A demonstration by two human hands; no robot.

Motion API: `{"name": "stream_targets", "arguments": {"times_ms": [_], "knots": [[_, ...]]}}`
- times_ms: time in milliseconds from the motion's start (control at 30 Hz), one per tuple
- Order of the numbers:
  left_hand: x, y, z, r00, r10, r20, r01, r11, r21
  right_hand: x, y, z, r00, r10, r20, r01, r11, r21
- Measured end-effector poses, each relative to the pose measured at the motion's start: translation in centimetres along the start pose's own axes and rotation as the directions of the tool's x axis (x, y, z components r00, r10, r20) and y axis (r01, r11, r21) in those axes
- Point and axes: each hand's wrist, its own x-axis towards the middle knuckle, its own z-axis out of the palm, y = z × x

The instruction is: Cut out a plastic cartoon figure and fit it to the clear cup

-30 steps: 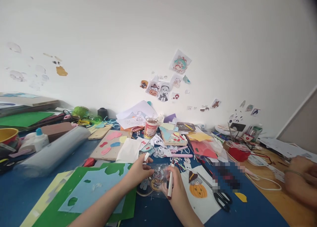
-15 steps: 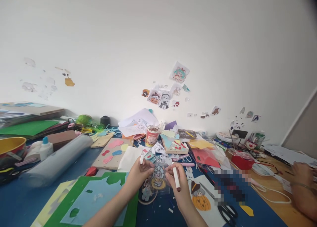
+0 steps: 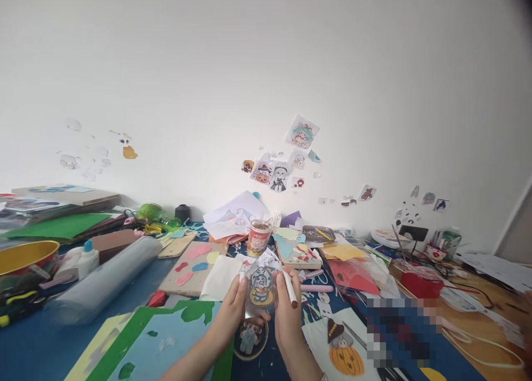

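A clear plastic sheet with a cartoon figure (image 3: 261, 286) drawn on it, grey and yellow, is held up between my two hands. My left hand (image 3: 233, 302) pinches its left edge; a small white piece, like a pen cap, shows at those fingertips. On the right edge my right hand (image 3: 288, 309) is closed, with a white marker pen (image 3: 290, 287) slanting across its fingers, brown tip downward. Below the sheet lies a round frame (image 3: 266, 345) with another cartoon figure inside.
Green and blue foam sheets (image 3: 164, 342) lie at front left, near a clear plastic roll (image 3: 108, 281). A red cup (image 3: 258, 238) stands behind my hands among paper scraps. At right are a pumpkin drawing (image 3: 347, 359), red paper (image 3: 353, 277) and a white cord (image 3: 477, 359).
My hands have lifted the sheet and brought it more upright, with the figure facing me more fully. The camera view has shifted a little. Another person's hand at the right has mostly left view.
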Motion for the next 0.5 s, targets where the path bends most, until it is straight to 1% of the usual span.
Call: {"name": "stream_targets", "arguments": {"times_ms": [100, 167, 233, 367, 433, 500], "knots": [[-0.1, -0.1, -0.1, 0.999, 0.022, -0.023, -0.02, 0.995, 0.094, -0.5, -0.4, 0.1, 0.998, 0.07, 0.003, -0.07, 0.997, -0.022], [0.0, -0.4, -0.3, 0.997, 0.041, -0.068, -0.027, 0.983, 0.184, -0.6, -0.8, -0.1, 0.997, 0.071, -0.003, -0.071, 0.996, -0.057], [-0.1, -0.7, -0.4, 0.989, 0.088, -0.118, -0.054, 0.963, 0.264, -0.7, -1.1, -0.3, 0.999, 0.034, -0.004, -0.035, 0.995, -0.089], [-0.3, -1.3, -0.4, 0.971, 0.165, -0.17, -0.097, 0.932, 0.349, -1.0, -1.2, -0.5, 0.999, -0.05, 0.011, 0.051, 0.991, -0.124], [-0.4, -1.4, -0.4, 0.948, 0.221, -0.229, -0.114, 0.907, 0.405, -1.3, -1.1, -0.3, 0.998, -0.059, 0.028, 0.062, 0.988, -0.143], [-0.5, -1.4, -0.4, 0.906, 0.294, -0.305, -0.127, 0.876, 0.466, -1.6, -1.1, -0.1, 0.996, -0.074, 0.044, 0.08, 0.984, -0.159]]}}
